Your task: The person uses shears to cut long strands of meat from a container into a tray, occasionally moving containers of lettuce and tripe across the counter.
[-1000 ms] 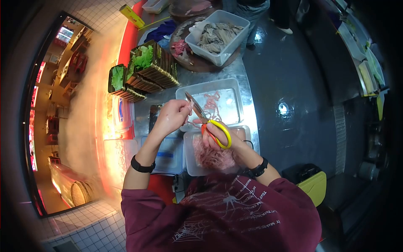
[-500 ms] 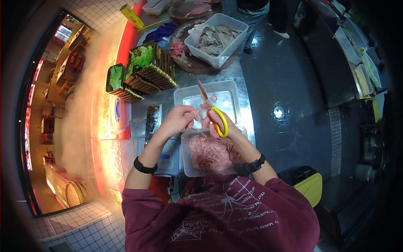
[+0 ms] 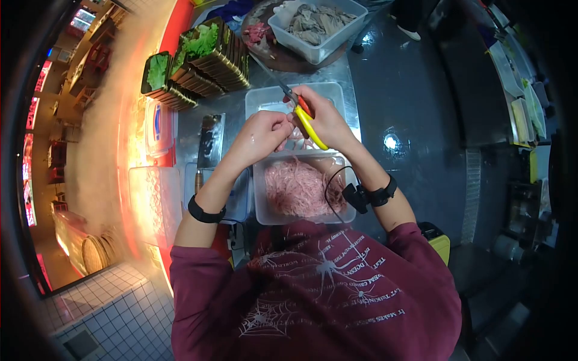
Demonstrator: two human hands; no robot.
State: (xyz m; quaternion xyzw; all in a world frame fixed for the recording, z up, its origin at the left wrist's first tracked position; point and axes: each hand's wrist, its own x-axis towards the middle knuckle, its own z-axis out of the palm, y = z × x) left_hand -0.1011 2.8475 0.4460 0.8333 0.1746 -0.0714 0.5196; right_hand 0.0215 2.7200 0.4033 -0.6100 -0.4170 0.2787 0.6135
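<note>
In my right hand (image 3: 328, 120) is a pair of scissors (image 3: 310, 127) with yellow and red handles, its blades pointing up and left. Close beside it, my left hand (image 3: 262, 135) is closed in a pinch, fingertips against the right hand's fingers. Thin pink strands (image 3: 299, 144) hang just below the fingers, and the left hand seems to grip one. Under both hands lies a clear plastic tray (image 3: 259, 96). Nearer to me, a second clear tub (image 3: 261, 207) holds a heap of pink stringy raw meat (image 3: 295, 188).
Stacked dark trays with lettuce (image 3: 201, 42) stand at the back left. Beyond is a tub of grey strips (image 3: 319, 24) on a round chopping board (image 3: 256, 51). A cleaver (image 3: 211, 138) lies left of my left hand, above a blue-tinted tub (image 3: 238, 195). Steam rises along the left side.
The view has tipped, so the counter sits higher. My right hand has turned the scissors so the blades angle further left. Both hands have come together, and the meat tub shows more.
</note>
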